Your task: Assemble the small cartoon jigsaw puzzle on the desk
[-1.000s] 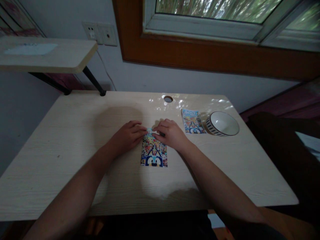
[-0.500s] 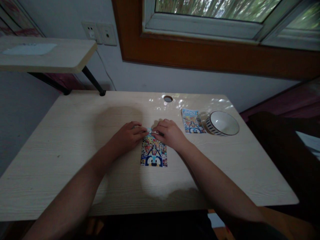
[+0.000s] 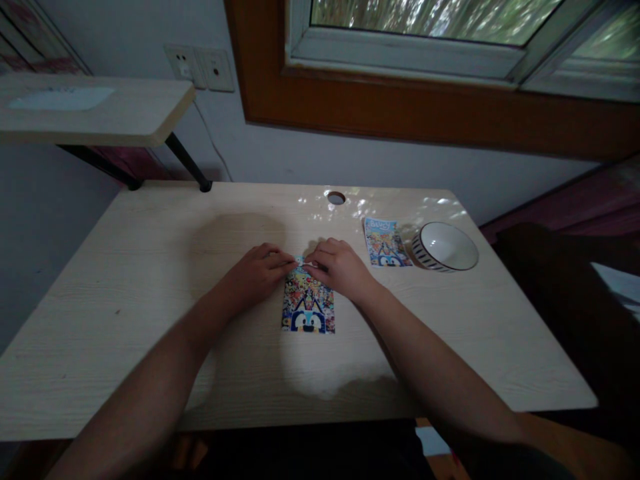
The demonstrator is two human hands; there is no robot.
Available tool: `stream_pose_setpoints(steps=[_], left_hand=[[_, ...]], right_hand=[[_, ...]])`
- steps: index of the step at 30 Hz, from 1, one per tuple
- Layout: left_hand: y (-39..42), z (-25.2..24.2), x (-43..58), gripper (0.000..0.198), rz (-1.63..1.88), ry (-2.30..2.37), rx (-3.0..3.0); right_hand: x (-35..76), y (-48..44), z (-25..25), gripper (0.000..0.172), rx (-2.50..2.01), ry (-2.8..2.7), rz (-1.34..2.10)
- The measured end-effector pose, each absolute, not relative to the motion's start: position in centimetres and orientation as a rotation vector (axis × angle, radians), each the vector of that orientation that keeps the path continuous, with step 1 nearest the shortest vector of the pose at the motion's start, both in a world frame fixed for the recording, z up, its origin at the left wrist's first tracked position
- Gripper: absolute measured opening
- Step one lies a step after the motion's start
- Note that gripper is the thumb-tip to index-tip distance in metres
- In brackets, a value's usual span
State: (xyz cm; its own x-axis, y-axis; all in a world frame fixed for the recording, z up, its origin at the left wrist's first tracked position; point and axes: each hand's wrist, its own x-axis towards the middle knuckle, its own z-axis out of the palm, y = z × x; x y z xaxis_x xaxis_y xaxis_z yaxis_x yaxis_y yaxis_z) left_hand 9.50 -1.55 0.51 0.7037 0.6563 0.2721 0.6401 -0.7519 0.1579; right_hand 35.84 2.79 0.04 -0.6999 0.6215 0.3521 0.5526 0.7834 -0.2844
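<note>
A colourful picture sheet [image 3: 308, 307] with a blue cartoon dog's face at its bottom lies on the pale wooden table [image 3: 150, 373]. At its upper left edge is my left hand [image 3: 263, 270], fingers bent together and tips at the top of the sheet. My right hand [image 3: 340, 267] covers the upper right part, its fingertips close to those of the left. Both hands are closed in a pinch at the sheet's top; whatever small thing is between the fingertips is too small to make out.
A similar, smaller card [image 3: 386, 241] lies to the right, beside a white bowl [image 3: 447, 247] with dark stripes. A raised shelf [image 3: 100, 130] stands at the back left. The table has a round hole [image 3: 337, 198] near its back edge.
The fingers of my right hand have drawn slightly closer together. The sheet, the card and the bowl have stayed in place.
</note>
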Motion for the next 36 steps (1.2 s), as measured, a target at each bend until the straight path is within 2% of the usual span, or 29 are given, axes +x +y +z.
stream_pose_setpoints(steps=[26,36], left_hand=[[-1.9,0.8,9.8,0.040,0.319,1.145,2.954],[-1.8,1.2,9.9,0.041,0.299,1.151,2.980]], right_hand=[[35.6,3.4,-0.9,0.009,-0.855,-2.436,0.371],[35.1,3.2,-0.6,0.010,-1.095,-2.321,0.432]])
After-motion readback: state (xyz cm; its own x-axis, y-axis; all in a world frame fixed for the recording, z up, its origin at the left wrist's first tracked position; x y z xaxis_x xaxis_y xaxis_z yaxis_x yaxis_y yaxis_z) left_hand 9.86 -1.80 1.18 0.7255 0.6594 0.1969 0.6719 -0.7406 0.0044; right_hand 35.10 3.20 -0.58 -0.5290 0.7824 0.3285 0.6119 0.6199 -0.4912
